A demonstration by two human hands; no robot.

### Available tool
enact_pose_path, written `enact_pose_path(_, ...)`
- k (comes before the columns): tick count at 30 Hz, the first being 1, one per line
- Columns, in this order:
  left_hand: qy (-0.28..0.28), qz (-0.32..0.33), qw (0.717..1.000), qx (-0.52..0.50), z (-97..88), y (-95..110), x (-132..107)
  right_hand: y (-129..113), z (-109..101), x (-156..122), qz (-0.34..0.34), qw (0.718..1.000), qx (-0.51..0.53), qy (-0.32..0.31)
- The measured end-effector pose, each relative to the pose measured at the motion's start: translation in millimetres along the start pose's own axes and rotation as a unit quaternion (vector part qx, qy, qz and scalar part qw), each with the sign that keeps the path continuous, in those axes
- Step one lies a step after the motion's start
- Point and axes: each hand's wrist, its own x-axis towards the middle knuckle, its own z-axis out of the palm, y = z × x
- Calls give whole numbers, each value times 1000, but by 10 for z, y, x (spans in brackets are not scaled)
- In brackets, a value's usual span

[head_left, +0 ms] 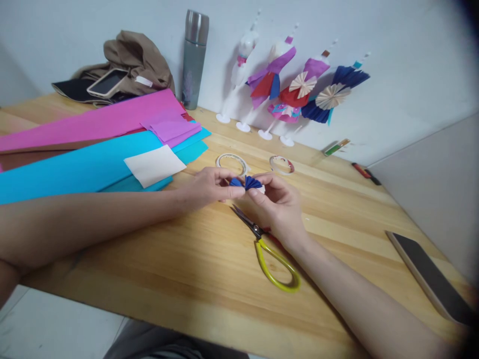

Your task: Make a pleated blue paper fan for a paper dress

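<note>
A small pleated bow of dark blue paper (253, 183) is held between my two hands above the middle of the table. My left hand (211, 188) pinches its left side between thumb and fingers. On the other side, my right hand (280, 202) grips the fanned right part, where a bit of white shows at the fingertips. Scissors with yellow handles (279, 267) lie just below the hands, their blades pointing up and left, one handle partly hidden by my right wrist. Two rolls of tape, one (232, 163) on the left and another (282, 165) on the right, rest beyond my fingers.
Folded coloured paper sheets (93, 154) cover the left side, with a cream piece (155, 165) on top. Behind stand a thermos (194, 60) and several mannequin stands dressed in paper (299, 94). A phone (426, 274) lies right; a brown cloth bag (136, 57) sits back left.
</note>
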Motion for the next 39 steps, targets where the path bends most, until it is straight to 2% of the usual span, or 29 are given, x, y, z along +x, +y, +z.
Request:
enact_pose_path(4,58,-53,991,-110,9,60,-2,5,-53,29,-131,987,-89,28)
enact_pose_path(6,57,-89,984,-146,15,93,7,-5,-77,29,-208,967,-147,28)
enact_pose_path(8,32,-108,982,-154,15,118,13,-18,-93,17,-265,945,-190,22)
enact_pose_path(12,15,-108,979,-172,-11,123,13,-28,-98,-6,-318,918,-235,-2)
enact_pose_path(16,6,-105,975,-198,-56,70,25,-6,-96,5,-335,911,-239,-2)
enact_pose_path(22,39,-84,970,-225,-56,-9,64,23,-111,16,-298,921,-252,3)
enact_pose_path(25,59,-77,967,-235,-38,-18,76,32,-95,11,-261,939,-223,17)
enact_pose_path(27,70,-75,965,-243,-29,-20,82,43,-76,5,-209,964,-163,29)
enact_pose_path(30,70,-74,962,-252,-22,-30,88,56,-44,-4,-106,994,-16,32)
enact_pose_path(32,69,-71,963,-249,-19,-41,88,56,-21,-10,-56,996,63,23)
enact_pose_path(34,72,-68,965,-241,-16,-49,82,53,2,-17,-25,995,98,4)
enact_pose_path(39,55,-66,970,-229,-23,-15,43,89,24,-27,7,998,58,-39)
